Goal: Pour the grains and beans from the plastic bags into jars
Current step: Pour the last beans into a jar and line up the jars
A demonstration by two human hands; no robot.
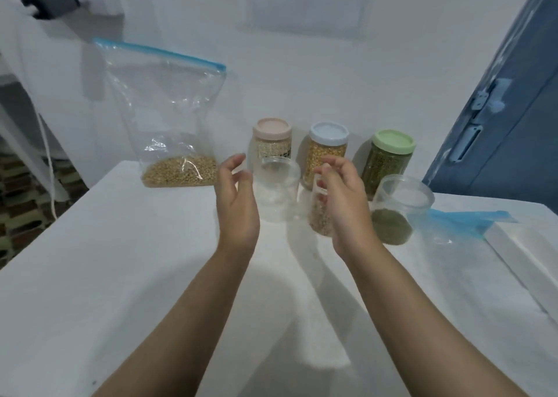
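Reaching over the desk [126, 275], the left hand [238, 206] and right hand [341, 203] hung loose, holding nothing. Between them stood the empty jar [279, 191]. The bag of grains [175, 130] stood far left. Best to steady that jar before tipping the bag slowly.

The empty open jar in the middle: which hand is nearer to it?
Left. The left hand hovers just beside the empty jar on its left; the right hand is further right, in front of another jar.
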